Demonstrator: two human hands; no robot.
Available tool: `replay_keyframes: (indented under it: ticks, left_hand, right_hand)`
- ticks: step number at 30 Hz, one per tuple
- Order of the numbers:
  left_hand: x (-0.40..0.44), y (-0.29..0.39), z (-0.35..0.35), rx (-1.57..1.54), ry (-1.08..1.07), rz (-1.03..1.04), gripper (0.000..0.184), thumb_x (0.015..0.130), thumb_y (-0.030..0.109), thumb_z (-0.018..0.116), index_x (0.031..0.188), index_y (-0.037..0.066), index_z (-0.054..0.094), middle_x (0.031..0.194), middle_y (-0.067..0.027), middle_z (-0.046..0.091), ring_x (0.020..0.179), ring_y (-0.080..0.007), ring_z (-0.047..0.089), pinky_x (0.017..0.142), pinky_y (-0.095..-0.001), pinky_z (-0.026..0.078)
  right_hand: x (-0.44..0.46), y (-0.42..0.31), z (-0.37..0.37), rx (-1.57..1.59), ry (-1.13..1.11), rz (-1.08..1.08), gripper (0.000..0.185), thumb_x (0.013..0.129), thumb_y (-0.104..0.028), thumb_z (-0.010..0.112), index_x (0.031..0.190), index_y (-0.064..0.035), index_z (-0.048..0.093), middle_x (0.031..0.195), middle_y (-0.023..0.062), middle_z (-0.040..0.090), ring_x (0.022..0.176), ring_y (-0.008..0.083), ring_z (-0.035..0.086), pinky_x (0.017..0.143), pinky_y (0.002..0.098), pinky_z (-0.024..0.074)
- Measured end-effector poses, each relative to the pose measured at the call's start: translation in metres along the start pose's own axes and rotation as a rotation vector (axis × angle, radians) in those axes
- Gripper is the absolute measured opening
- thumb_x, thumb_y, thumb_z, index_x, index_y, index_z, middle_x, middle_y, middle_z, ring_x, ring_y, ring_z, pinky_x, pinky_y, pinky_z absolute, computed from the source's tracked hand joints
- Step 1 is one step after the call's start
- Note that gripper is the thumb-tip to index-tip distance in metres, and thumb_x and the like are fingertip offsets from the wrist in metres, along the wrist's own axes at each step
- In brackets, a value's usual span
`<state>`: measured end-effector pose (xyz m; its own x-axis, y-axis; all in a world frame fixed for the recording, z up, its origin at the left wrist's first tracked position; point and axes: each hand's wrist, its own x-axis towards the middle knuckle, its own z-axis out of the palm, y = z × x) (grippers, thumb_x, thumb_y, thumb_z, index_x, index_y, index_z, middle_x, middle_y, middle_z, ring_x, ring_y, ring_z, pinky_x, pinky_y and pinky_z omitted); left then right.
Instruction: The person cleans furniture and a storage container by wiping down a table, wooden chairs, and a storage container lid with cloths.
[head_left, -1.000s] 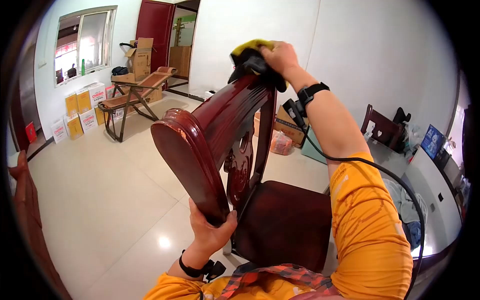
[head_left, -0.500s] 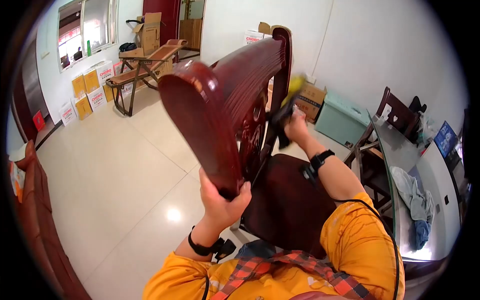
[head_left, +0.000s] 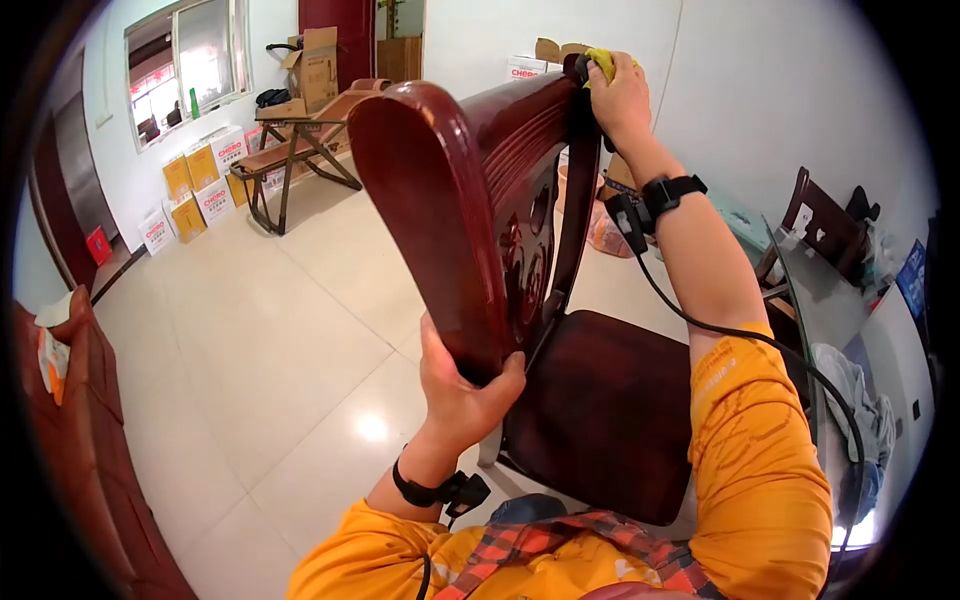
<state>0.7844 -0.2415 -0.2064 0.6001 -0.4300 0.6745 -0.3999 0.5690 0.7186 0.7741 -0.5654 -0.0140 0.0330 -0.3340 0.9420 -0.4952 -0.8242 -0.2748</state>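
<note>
A dark red, glossy wooden chair (head_left: 425,190) stands in front of me, its carved backrest towards the left and its seat (head_left: 605,415) on the right. My left hand (head_left: 460,395) grips the lower end of the backrest's near post, thumb on one side and fingers on the other. At the top of the far post, my right hand (head_left: 622,100) is closed around a crumpled yellow-and-black cloth (head_left: 602,62) pressed against the wood. Part of the cloth is hidden by the hand and the post. Both wrists wear black straps with small devices.
A brown sofa (head_left: 75,430) lines the left side. Cartons (head_left: 213,200) and a folding recliner (head_left: 300,150) stand by the far wall. To the right are a glass-topped table (head_left: 815,290) with grey cloth (head_left: 850,400), another chair (head_left: 825,225) and a green box (head_left: 735,220).
My right hand has moved up with the cloth, from beside the backrest to the top of the far post. My left hand keeps its grip on the near post.
</note>
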Motion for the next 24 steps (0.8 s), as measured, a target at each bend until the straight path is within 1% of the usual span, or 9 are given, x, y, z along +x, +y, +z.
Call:
replay_keyframes:
  ticks: [2,6,11,13,15,19,21,22,24]
  left_hand:
    - [0.008,-0.005,0.010,-0.002,-0.017,-0.001,0.070,0.070,0.004,0.070,0.130,-0.002,0.036,0.110,-0.0135,0.060,0.096,-0.0215,0.061,0.088,-0.0333,0.047]
    - [0.023,-0.014,0.023,-0.008,-0.060,-0.039,0.070,0.069,0.003,0.068,0.130,-0.002,0.036,0.111,-0.0144,0.060,0.098,-0.0214,0.061,0.089,-0.0332,0.048]
    - [0.022,-0.016,0.021,0.002,-0.016,-0.050,0.071,0.068,0.002,0.068,0.131,-0.002,0.037,0.113,-0.0141,0.059,0.099,-0.0216,0.060,0.089,-0.0330,0.048]
    - [0.024,-0.015,0.023,0.032,-0.025,-0.032,0.071,0.068,0.001,0.068,0.132,-0.003,0.037,0.114,-0.0139,0.059,0.099,-0.0215,0.060,0.089,-0.0329,0.048]
    - [0.022,-0.013,0.027,-0.029,0.001,-0.023,0.071,0.068,0.000,0.068,0.132,-0.002,0.037,0.112,-0.0128,0.059,0.100,-0.0208,0.060,0.089,-0.0323,0.048]
    - [0.020,-0.016,0.029,0.017,0.017,0.017,0.069,0.068,-0.001,0.068,0.130,-0.001,0.038,0.111,-0.0115,0.058,0.099,-0.0189,0.059,0.088,-0.0314,0.048]
    - [0.021,-0.011,0.030,-0.049,0.017,-0.023,0.066,0.068,-0.003,0.067,0.128,-0.001,0.040,0.108,-0.0100,0.057,0.096,-0.0164,0.058,0.086,-0.0300,0.048]
    - [0.023,-0.015,0.028,-0.043,0.017,0.049,0.064,0.067,-0.006,0.067,0.126,-0.001,0.040,0.107,-0.0090,0.056,0.094,-0.0142,0.056,0.084,-0.0285,0.048]
    - [0.023,-0.014,0.028,-0.074,0.006,0.018,0.064,0.067,-0.006,0.066,0.125,0.000,0.041,0.107,-0.0087,0.056,0.093,-0.0142,0.056,0.084,-0.0285,0.048]
  right_hand:
    - [-0.004,0.011,0.000,-0.113,-0.140,0.147,0.035,0.090,-0.035,0.056,0.117,-0.0134,0.052,0.114,0.0175,0.059,0.108,0.0379,0.057,0.089,0.0487,0.0476]
    - [-0.037,0.039,-0.003,-0.227,-0.374,0.210,0.040,0.088,-0.032,0.058,0.122,-0.0142,0.048,0.118,0.0195,0.059,0.107,0.0392,0.059,0.089,0.0488,0.0478]
    - [-0.042,0.049,0.004,-0.042,-0.372,0.262,0.039,0.087,-0.029,0.057,0.119,-0.0074,0.053,0.113,0.0227,0.060,0.107,0.0407,0.057,0.090,0.0481,0.0463]
    - [-0.030,0.039,0.014,0.166,-0.183,0.048,0.037,0.088,-0.030,0.056,0.113,-0.0022,0.056,0.111,0.0245,0.060,0.107,0.0426,0.056,0.091,0.0475,0.0454]
    - [-0.039,0.016,0.004,0.194,-0.196,0.117,0.034,0.088,-0.026,0.057,0.110,0.0001,0.058,0.109,0.0241,0.061,0.103,0.0413,0.058,0.090,0.0450,0.0458]
    - [-0.082,-0.054,-0.065,0.708,-0.368,0.080,0.024,0.087,-0.013,0.059,0.108,-0.0003,0.058,0.099,0.0201,0.059,0.093,0.0342,0.058,0.084,0.0369,0.0459]
    - [-0.115,-0.093,-0.105,0.867,-0.287,-0.219,0.023,0.084,-0.007,0.060,0.106,-0.0008,0.058,0.098,0.0186,0.057,0.093,0.0342,0.057,0.083,0.0363,0.0459]
    - [-0.121,-0.104,-0.112,0.905,-0.248,-0.301,0.024,0.081,-0.003,0.060,0.105,-0.0008,0.057,0.097,0.0180,0.056,0.093,0.0348,0.056,0.083,0.0368,0.0459]
    - [-0.121,-0.101,-0.103,0.925,-0.152,-0.422,0.030,0.075,0.002,0.061,0.105,-0.0006,0.057,0.096,0.0176,0.056,0.091,0.0368,0.055,0.081,0.0383,0.0461]
